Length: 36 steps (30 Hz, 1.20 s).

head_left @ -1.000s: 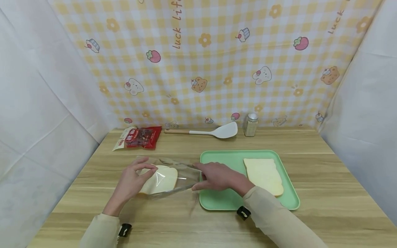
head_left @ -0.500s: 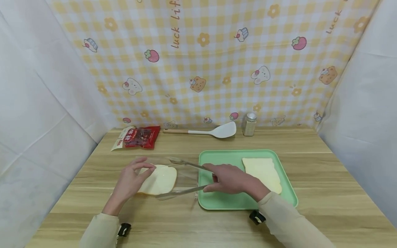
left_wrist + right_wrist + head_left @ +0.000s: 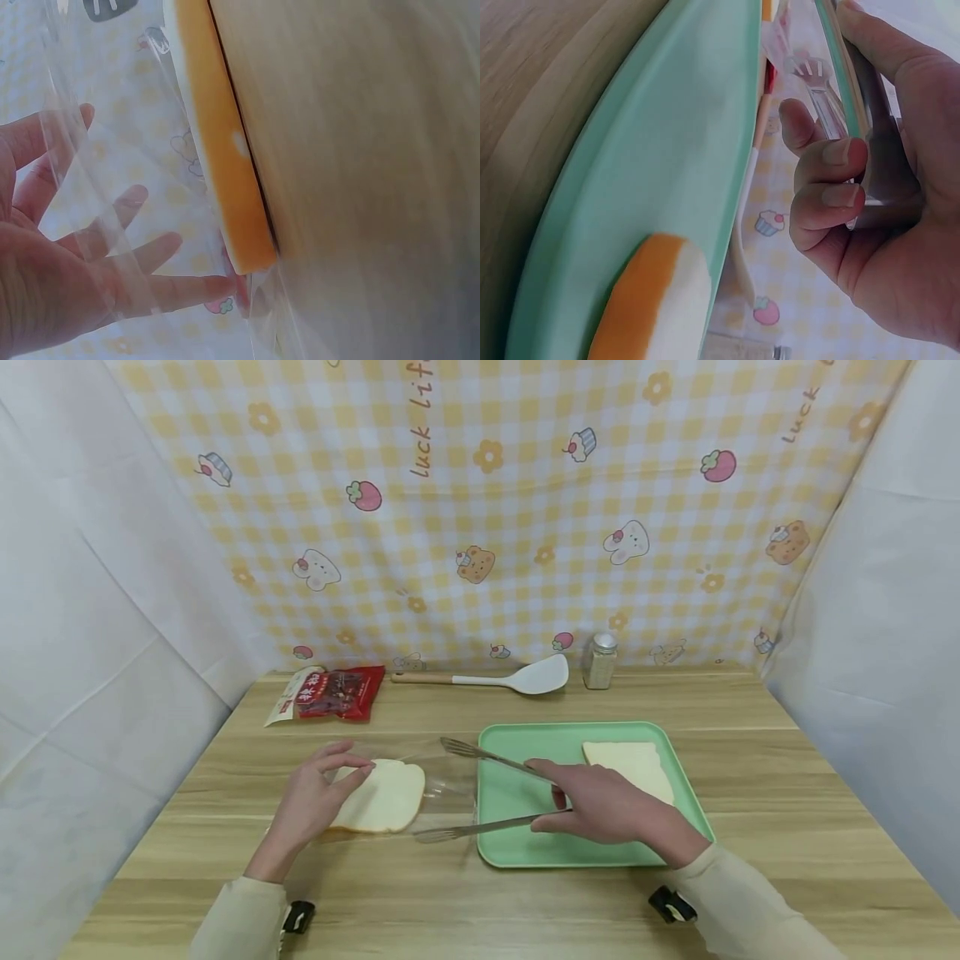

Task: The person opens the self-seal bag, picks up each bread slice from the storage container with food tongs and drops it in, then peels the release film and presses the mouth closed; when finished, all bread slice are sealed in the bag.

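My left hand (image 3: 311, 797) pinches the film of a clear plastic bag (image 3: 450, 793) between thumb and index finger. A slice of bread (image 3: 386, 797) lies inside the bag; its brown crust edge shows close in the left wrist view. My right hand (image 3: 607, 802) grips metal tongs (image 3: 495, 826) with fork-like ends. The two arms of the tongs stand spread, nothing between them, over the left edge of a green tray (image 3: 570, 853) and the bag's mouth. Another bread slice (image 3: 630, 767) lies on the tray, partly hidden behind the right hand.
Along the back of the wooden table (image 3: 450, 910) stand a red snack packet (image 3: 341, 693), a white spatula (image 3: 542, 677) with a wooden handle and a glass shaker (image 3: 601, 662). A checked cloth (image 3: 480, 510) hangs behind them.
My right hand has moved right, drawing the tongs out of the bag and leaving the bread slice in it. My left hand has kept its pinch on the film in place.
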### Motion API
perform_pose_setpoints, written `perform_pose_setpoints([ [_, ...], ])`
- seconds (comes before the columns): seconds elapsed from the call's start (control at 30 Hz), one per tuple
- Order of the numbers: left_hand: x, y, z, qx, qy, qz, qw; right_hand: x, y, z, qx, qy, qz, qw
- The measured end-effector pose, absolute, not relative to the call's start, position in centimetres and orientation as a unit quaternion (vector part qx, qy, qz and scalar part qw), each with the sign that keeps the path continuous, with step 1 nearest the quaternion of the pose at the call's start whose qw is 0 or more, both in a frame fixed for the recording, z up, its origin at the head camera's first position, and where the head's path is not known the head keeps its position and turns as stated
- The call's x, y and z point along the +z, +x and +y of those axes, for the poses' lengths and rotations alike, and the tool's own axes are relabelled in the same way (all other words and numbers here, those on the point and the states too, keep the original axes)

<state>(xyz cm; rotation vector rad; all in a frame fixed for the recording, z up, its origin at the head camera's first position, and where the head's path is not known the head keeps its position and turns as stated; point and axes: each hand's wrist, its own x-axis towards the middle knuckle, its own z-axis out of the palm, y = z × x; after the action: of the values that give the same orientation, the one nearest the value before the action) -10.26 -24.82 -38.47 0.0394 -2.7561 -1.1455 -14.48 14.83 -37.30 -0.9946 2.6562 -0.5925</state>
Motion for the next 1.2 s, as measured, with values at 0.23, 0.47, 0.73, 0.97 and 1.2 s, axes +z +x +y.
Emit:
perform_pose_setpoints([
  [0.23, -38.5, -10.1, -25.1, -0.384, 0.012, -0.92, 0.079, -37.1, -13.8, 17.6, -0.227, -0.312, 0.917, 0.104],
  [0.47, -38.7, -10.1, -25.2, -0.381, 0.014, -0.922, 0.072, -36.9, -12.4, 21.3, -0.298, -0.278, 0.912, 0.042],
  [0.73, -38.4, -10.0, -25.2, -0.365, -0.008, -0.928, 0.072, -37.7, -9.3, 24.5, -0.312, -0.184, 0.932, 0.0],
  [0.97, -38.1, -10.1, -25.3, -0.352, -0.009, -0.933, 0.068, -38.7, -6.3, 26.5, -0.3, -0.102, 0.948, -0.008],
  [1.2, -38.1, -10.3, -25.1, -0.346, -0.007, -0.937, 0.059, -39.7, -4.5, 28.4, -0.272, -0.013, 0.96, 0.06],
])
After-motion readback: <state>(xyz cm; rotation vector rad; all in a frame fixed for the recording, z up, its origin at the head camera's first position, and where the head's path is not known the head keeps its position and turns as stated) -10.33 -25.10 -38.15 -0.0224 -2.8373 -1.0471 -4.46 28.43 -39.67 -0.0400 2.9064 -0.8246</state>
